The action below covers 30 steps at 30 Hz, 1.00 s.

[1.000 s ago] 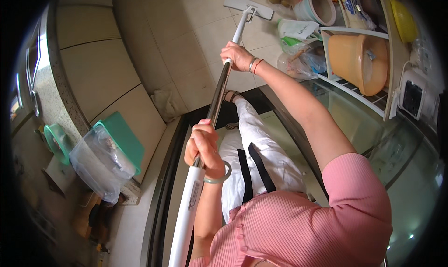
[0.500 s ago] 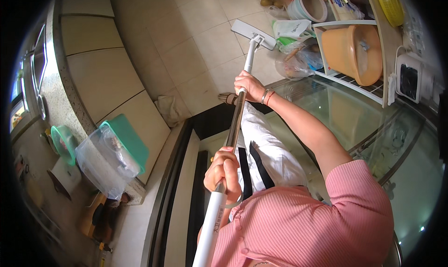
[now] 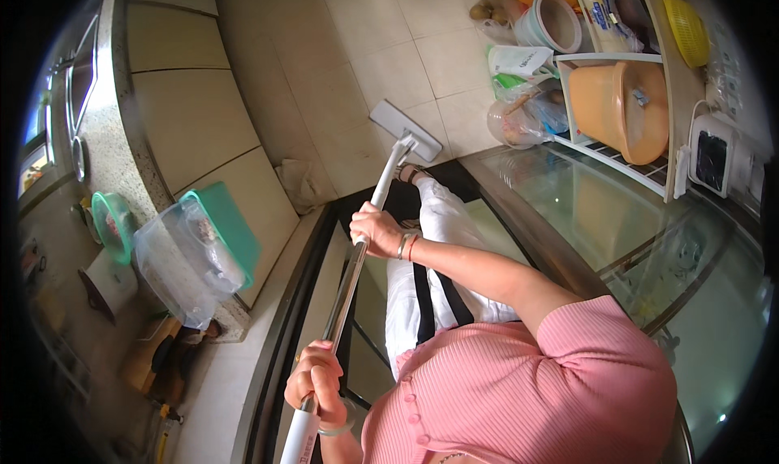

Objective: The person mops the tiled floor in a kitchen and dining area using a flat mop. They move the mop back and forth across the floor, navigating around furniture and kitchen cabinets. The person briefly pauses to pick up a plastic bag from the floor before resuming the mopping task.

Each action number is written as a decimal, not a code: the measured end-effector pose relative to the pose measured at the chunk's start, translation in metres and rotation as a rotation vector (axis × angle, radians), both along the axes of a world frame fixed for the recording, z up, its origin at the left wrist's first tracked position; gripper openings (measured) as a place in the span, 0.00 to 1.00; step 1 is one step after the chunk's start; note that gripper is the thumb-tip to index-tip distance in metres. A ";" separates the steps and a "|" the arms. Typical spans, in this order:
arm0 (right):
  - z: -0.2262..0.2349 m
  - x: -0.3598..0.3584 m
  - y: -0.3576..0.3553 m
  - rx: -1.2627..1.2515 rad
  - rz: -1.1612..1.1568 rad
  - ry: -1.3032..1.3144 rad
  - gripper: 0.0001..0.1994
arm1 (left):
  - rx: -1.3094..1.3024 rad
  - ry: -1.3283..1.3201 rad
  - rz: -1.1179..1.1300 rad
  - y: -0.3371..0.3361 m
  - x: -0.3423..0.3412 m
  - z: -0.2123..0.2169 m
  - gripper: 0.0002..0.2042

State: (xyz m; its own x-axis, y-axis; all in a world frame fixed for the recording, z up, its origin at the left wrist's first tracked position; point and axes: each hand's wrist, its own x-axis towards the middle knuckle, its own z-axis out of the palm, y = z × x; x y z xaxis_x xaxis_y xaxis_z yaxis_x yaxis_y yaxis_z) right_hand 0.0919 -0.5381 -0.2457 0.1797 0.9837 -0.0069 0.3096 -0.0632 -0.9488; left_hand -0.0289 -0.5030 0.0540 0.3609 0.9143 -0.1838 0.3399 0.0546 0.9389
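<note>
Gripping the mop handle (image 3: 357, 257), the right hand (image 3: 375, 230) wraps it midway and the left hand (image 3: 315, 383) clenches its upper end (flat mop head (image 3: 406, 130) on the tiled floor (image 3: 357, 66)).

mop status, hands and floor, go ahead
Left hand and right hand both gripping mop handle. Mop head flat on tiled floor. Crumpled cloth lies nearby.

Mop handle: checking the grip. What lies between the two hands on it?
Head view: only bare metal mop handle runs between the right hand and left hand.
</note>
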 end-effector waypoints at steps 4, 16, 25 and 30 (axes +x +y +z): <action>0.005 0.030 0.018 0.003 0.113 -0.027 0.08 | 0.054 -0.127 -0.038 0.021 0.030 0.001 0.19; -0.026 0.230 0.171 0.314 0.037 -0.432 0.09 | 0.220 -0.353 -0.073 0.113 0.171 -0.057 0.19; -0.124 0.410 0.321 0.164 -0.050 -0.527 0.11 | 0.233 -0.385 -0.009 0.240 0.318 -0.175 0.18; -0.143 0.413 0.342 0.183 -0.240 -0.477 0.09 | 0.207 -0.297 -0.075 0.287 0.336 -0.179 0.19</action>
